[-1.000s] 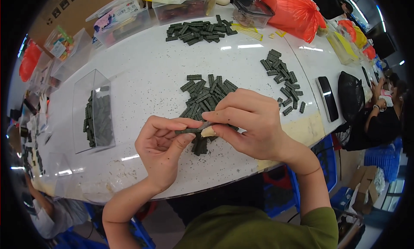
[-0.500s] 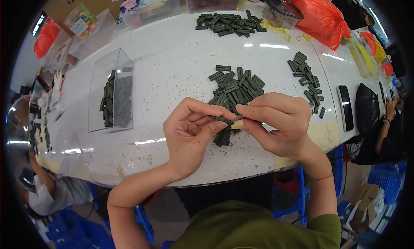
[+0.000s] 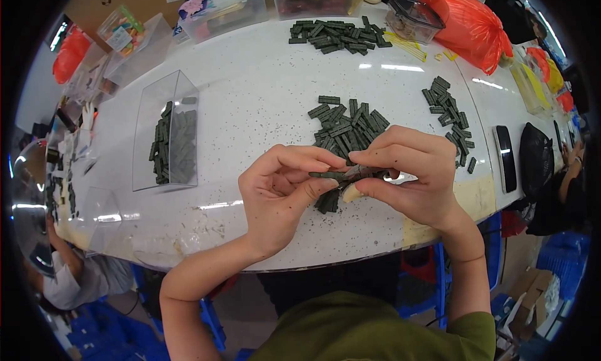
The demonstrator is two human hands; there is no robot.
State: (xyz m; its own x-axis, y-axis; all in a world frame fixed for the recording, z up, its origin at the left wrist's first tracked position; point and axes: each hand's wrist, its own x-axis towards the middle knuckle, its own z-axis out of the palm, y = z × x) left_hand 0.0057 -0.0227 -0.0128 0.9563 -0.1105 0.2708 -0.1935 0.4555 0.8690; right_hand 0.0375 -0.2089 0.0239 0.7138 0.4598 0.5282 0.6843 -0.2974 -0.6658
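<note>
My left hand (image 3: 278,195) pinches a short dark green ridged strip (image 3: 327,175) between thumb and fingertips. Closed opposite it, my right hand (image 3: 416,176) grips a small thin greyish tool (image 3: 358,172), whose tip meets the strip's right end. Fingers hide most of this tool, so its kind is unclear. A pale cream-coloured thing (image 3: 352,193) shows just below the right thumb. Behind and partly beneath both hands lies a loose pile of similar green strips (image 3: 350,126).
A clear box (image 3: 166,136) on the left holds more strips. Further piles lie at the back (image 3: 338,37) and right (image 3: 447,107). Dark crumbs dot the white table (image 3: 250,92). A phone (image 3: 504,157) and black bag (image 3: 536,151) lie rightward. Other people sit at both sides.
The strip between my hands has turned more level, and the thin tool now shows more plainly at its right end. The whole view has shifted slightly.
</note>
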